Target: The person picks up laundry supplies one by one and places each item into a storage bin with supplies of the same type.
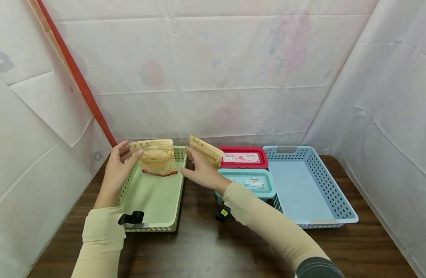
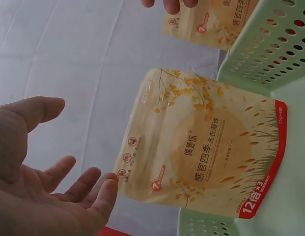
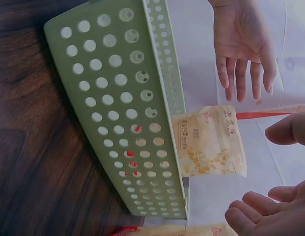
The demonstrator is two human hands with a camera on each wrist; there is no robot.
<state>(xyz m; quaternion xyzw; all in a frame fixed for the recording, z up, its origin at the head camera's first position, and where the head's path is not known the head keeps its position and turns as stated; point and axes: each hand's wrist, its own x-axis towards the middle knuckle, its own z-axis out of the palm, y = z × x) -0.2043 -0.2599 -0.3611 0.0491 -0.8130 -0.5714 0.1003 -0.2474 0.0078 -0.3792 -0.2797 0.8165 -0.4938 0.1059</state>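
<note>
A cream laundry-capsule pouch (image 1: 157,154) with a red bottom edge stands upright in the green basket (image 1: 157,200). My left hand (image 1: 117,168) is at the pouch's left side; in the left wrist view its fingers are spread, with a fingertip at the pouch's top corner (image 2: 124,189). To the right of the basket is my right hand (image 1: 204,172), its fingers loosely extended and nothing gripped. Behind that hand a second, similar pouch (image 1: 213,154) leans beside the red-lidded box. Only part of this second pouch (image 3: 191,230) shows in the right wrist view.
A red-lidded box (image 1: 245,157) and a teal-lidded box (image 1: 256,183) sit right of centre. Beyond them stands a light blue basket (image 1: 296,181). Black straps (image 1: 131,217) show by the left wrist. White patterned cloth (image 1: 216,77) surrounds the brown wooden table (image 1: 199,247).
</note>
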